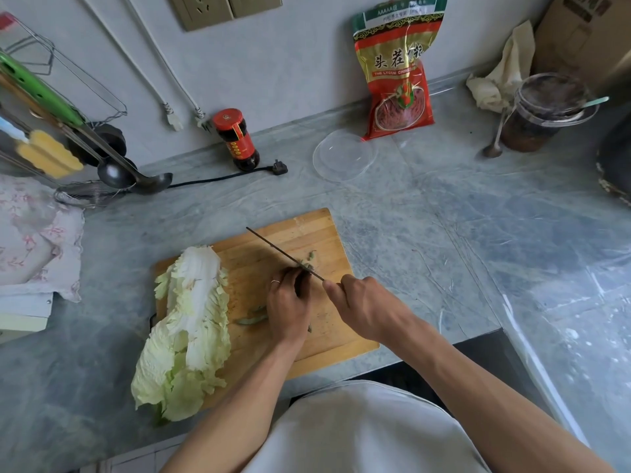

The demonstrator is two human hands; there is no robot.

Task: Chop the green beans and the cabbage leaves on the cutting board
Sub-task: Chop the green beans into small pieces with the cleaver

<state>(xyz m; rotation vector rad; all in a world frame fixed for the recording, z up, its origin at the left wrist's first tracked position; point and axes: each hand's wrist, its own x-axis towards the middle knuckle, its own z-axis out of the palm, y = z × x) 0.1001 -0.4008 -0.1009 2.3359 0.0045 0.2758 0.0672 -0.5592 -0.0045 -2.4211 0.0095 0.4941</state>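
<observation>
A wooden cutting board (307,233) lies on the grey counter. Pale cabbage leaves (191,322) cover its left part and hang over its near edge. My left hand (288,302) presses curled fingers down on green beans (252,319) in the board's middle; their ends stick out left of the hand. My right hand (362,302) grips the handle of a knife (283,254), seen edge-on, with the blade right beside my left fingertips. A few cut bean pieces (310,256) lie just beyond the blade.
Behind the board are a dark sauce bottle (236,139), a black plug and cord (278,168), a clear plastic lid (343,155), a red snack bag (397,70) and a jar with a spoon (543,112). A ladle rack (102,158) stands at the left, a wok (614,162) at the right.
</observation>
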